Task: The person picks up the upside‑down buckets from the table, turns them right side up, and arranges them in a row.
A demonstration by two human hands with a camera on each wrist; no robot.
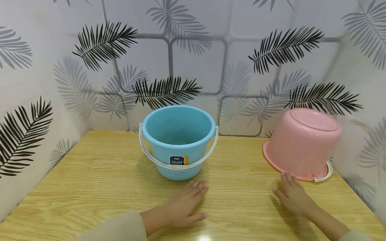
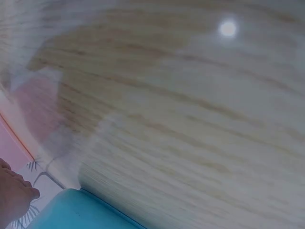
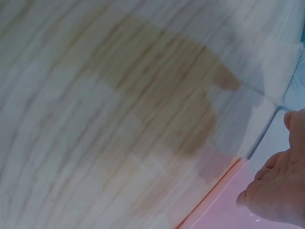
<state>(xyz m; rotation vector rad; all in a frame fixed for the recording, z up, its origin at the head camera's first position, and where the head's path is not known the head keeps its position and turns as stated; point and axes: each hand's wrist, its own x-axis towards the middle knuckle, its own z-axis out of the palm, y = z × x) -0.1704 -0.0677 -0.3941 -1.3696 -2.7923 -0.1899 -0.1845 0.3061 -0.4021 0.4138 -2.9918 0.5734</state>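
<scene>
A light blue bucket (image 1: 178, 154) stands upright left of centre, its white handle (image 1: 196, 164) hanging down across the front. Just in front of its base is my left hand (image 1: 185, 204), fingers extended and nothing held. To the right, a pink bucket (image 1: 304, 144) rests upside down, its rim on the table and its white handle (image 1: 327, 172) at the lower right. My right hand (image 1: 292, 195) reaches toward that rim with fingers spread, holding nothing. The left wrist view catches part of the left hand (image 2: 14, 195) near the blue bucket (image 2: 81, 212); the right wrist view has the right hand (image 3: 281, 176) near the pink bucket (image 3: 214, 205).
The wooden table (image 1: 99, 180) reaches back to a wall (image 1: 199, 67) papered with black and grey leaves. Side walls border the table at left and right. The pink bucket sits near the right edge.
</scene>
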